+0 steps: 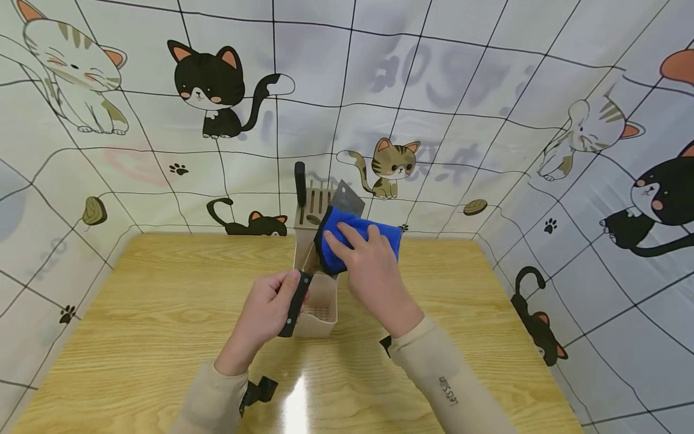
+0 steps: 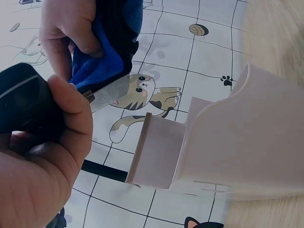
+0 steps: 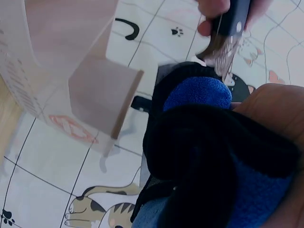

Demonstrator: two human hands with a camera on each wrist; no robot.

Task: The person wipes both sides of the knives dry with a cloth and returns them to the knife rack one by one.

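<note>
My left hand (image 1: 269,302) grips the black handle (image 1: 296,304) of a cleaver, whose broad steel blade (image 1: 348,200) has a hole near its far corner. Over that blade lies a blue cloth (image 1: 362,238) with black edging, held by my right hand (image 1: 378,274) with fingers spread across it. The cloth hides most of the blade; a bare strip near the handle shows in the left wrist view. Just behind and below both hands stands a beige knife holder (image 1: 317,325) with slots on top. Another black-handled knife (image 1: 300,184) sits in its left slot.
The holder stands on a wood-grain table (image 1: 190,289) toward its back edge. A white curtain (image 1: 314,126) with cartoon cats and grid lines surrounds the table at the back and sides. Black straps (image 1: 259,390) are at my wrists.
</note>
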